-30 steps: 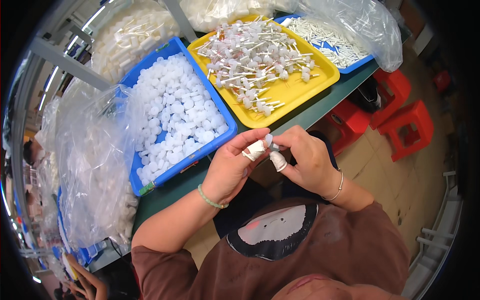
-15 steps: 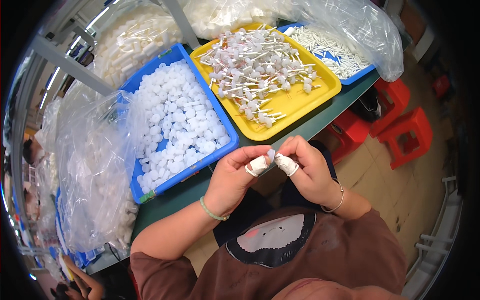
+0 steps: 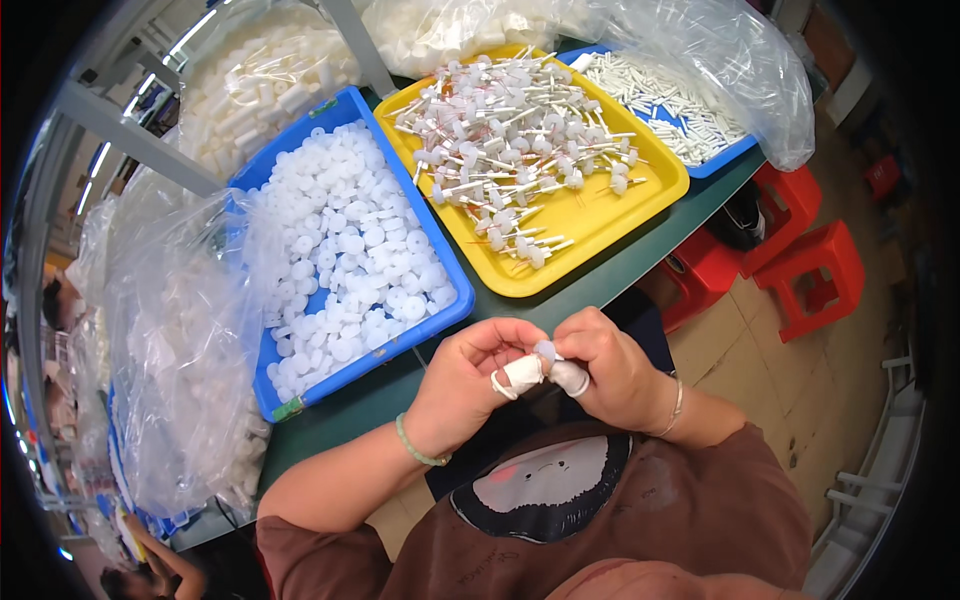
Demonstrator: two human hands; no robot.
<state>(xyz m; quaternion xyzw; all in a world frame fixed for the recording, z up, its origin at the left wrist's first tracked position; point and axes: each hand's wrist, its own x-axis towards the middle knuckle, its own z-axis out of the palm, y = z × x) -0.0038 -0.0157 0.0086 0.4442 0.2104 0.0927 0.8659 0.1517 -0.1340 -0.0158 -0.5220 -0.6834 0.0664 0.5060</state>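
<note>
Close in front of my body, a small translucent white plastic disc (image 3: 545,349) sits between the fingertips of both hands. My left hand (image 3: 470,380) pinches it from the left with thumb and forefinger. My right hand (image 3: 615,372) meets it from the right, its thumb and forefinger pressed together; whatever these fingers hold beside the disc is mostly hidden. White tape wraps both thumbs. Beyond my hands, a yellow tray (image 3: 610,235) bears a heap of white sticks fitted with similar discs and thin reddish wires. A blue tray (image 3: 445,310) at the left is filled with loose discs.
Another blue tray (image 3: 735,155) with short white rods stands at the far right, partly under a clear plastic bag (image 3: 760,75). Bags of white parts (image 3: 170,340) line the left side. A grey metal post (image 3: 358,45) rises behind the trays. Red stools (image 3: 815,280) stand on the floor at right.
Both hands have come slightly nearer to my body, still together at the fingertips. The disc has turned and shows more of its face.
</note>
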